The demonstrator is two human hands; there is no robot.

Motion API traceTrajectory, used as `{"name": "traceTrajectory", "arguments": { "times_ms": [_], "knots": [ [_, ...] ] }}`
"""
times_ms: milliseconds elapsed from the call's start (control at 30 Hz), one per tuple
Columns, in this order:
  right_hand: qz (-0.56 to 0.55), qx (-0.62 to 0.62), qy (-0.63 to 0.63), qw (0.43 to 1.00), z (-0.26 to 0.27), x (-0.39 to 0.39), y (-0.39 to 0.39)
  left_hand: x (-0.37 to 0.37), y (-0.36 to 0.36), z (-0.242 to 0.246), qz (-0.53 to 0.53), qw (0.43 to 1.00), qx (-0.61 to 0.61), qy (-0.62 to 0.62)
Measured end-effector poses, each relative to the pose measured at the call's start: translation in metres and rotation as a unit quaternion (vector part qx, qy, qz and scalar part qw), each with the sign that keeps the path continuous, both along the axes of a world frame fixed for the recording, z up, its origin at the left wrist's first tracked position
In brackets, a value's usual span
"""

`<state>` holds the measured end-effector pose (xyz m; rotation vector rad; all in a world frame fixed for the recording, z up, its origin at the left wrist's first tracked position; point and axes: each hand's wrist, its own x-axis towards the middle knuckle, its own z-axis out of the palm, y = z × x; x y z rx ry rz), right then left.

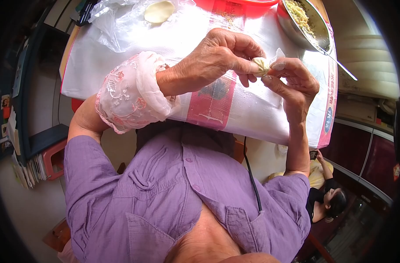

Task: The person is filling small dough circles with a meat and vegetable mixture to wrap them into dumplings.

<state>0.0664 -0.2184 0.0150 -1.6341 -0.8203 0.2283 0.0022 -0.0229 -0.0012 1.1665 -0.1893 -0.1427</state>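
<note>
Between my two hands, above the table covering, is a small pale dough dumpling (pixel 261 66). My left hand (pixel 219 59), with a pink lace sleeve cuff on its forearm, holds it from the left with thumb and fingers. The thumb and forefinger of my right hand (pixel 293 77) pinch its right edge, and white flour marks the fingertips. A whitish translucent piece (pixel 278 55) shows behind the right fingers; what it is I cannot tell. At the top left a flat round dough wrapper (pixel 159 12) lies on a clear plastic bag (pixel 116 24).
A metal bowl (pixel 285 31) of chopped filling, with a thin utensil handle (pixel 343 67) over its rim, stands top right. A red plastic container (pixel 252 2) is at the top edge. Printed woven plastic sheeting (pixel 137 42) covers the table. Another person (pixel 321 200) holds a phone at lower right.
</note>
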Motion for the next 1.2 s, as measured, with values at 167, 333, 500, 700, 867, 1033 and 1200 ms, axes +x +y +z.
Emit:
{"name": "traceTrajectory", "arguments": {
  "times_ms": [167, 333, 500, 700, 867, 1033, 1200],
  "knots": [
    [0.005, -0.016, -0.005, 1.0, 0.002, 0.0, -0.001, -0.001, 0.0, -0.001, -0.003, 1.0, 0.018, -0.009],
    [-0.006, -0.033, 0.004, 0.999, 0.001, 0.001, -0.003, -0.001, 0.002, 0.0, -0.002, 1.0, 0.024, 0.002],
    [-0.028, 0.011, 0.051, 0.998, 0.004, -0.002, 0.001, 0.003, 0.008, 0.012, 0.038, 0.998, 0.057, -0.009],
    [-0.03, -0.005, 0.059, 0.998, 0.004, 0.0, -0.005, 0.01, 0.019, 0.008, 0.077, 0.996, -0.046, -0.012],
    [-0.06, 0.002, 0.048, 0.997, 0.005, 0.003, -0.011, 0.01, 0.016, 0.014, 0.116, 0.993, -0.017, 0.005],
    [-0.066, -0.007, -0.085, 0.994, -0.002, 0.006, -0.001, 0.01, 0.021, 0.0, 0.091, 0.993, 0.038, -0.068],
    [-0.009, -0.081, -0.156, 0.984, 0.006, 0.002, 0.009, 0.008, 0.015, 0.004, 0.086, 0.996, 0.035, -0.002]
  ]
}}
